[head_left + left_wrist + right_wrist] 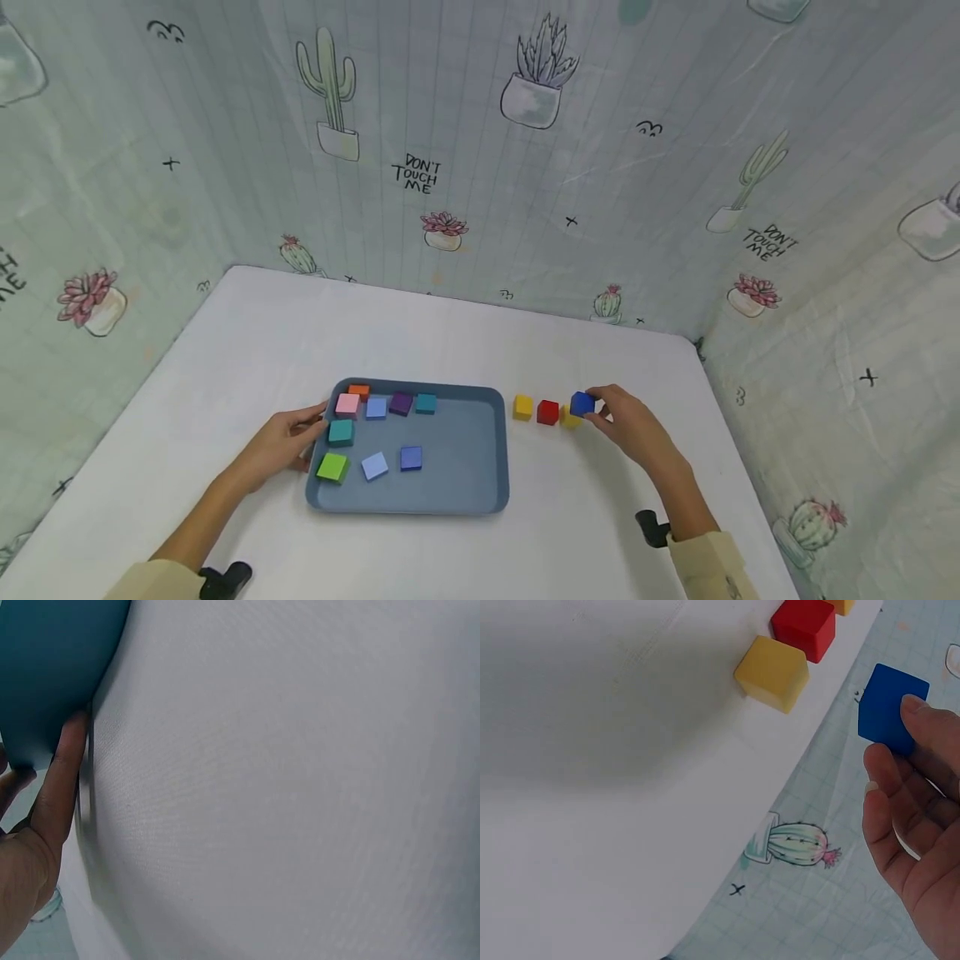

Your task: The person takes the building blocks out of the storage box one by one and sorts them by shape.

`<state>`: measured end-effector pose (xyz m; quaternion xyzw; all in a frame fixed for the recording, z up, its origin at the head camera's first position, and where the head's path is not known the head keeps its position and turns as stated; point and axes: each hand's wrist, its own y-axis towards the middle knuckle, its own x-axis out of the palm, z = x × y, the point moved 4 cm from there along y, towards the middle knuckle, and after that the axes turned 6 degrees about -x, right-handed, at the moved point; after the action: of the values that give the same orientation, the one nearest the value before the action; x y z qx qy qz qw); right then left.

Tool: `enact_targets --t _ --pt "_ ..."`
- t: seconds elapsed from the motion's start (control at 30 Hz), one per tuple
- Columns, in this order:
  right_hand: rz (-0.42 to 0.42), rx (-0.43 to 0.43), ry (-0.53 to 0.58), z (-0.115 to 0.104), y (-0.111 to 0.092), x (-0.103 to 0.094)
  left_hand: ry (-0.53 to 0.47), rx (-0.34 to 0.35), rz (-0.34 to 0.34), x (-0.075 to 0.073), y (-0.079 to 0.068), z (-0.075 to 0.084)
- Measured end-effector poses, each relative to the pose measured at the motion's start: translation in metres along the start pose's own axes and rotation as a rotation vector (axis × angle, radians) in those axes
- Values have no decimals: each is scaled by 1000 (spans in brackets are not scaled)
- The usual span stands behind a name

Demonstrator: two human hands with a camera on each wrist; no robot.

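My right hand [630,425] pinches a blue cube [889,705] between thumb and fingers. In the head view the cube hides part of a yellow cube [570,417]; the right wrist view shows them apart. Beside that yellow cube is a red cube [548,412], then another yellow cube [522,407], in a row right of a blue-grey tray [450,506]. At the tray's left side, my left hand [273,450] touches its rim and wall. One finger [69,750] lies nearly straight against the wall in the left wrist view.
Inside the tray, orange [359,391], pink [348,406], purple [401,404], teal [341,432], green [333,468] and several blue blocks [411,458] lie toward its left and middle. A white table [570,533] bears everything, with cactus-print cloth [480,150] behind and beside it.
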<state>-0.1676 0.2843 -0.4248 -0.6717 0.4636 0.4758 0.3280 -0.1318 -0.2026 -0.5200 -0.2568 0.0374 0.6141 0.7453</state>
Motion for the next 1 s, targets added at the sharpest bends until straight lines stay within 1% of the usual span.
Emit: enact_targets --t 0.17,0.4,0.63,0.8,1.0 --pt "11 4 -1 1 -3 0 -11 -6 -11 2 -3 -1" --pt "30 -3 -3 4 -3 -3 -14 8 -4 0 -4 4" --pt "18 23 -3 10 -3 -1 1 9 4 0 -2 2" --pt "3 49 3 14 -5 -1 -7 12 0 0 -1 1" --pt "27 60 5 19 -8 -7 -6 9 -3 0 -1 2"
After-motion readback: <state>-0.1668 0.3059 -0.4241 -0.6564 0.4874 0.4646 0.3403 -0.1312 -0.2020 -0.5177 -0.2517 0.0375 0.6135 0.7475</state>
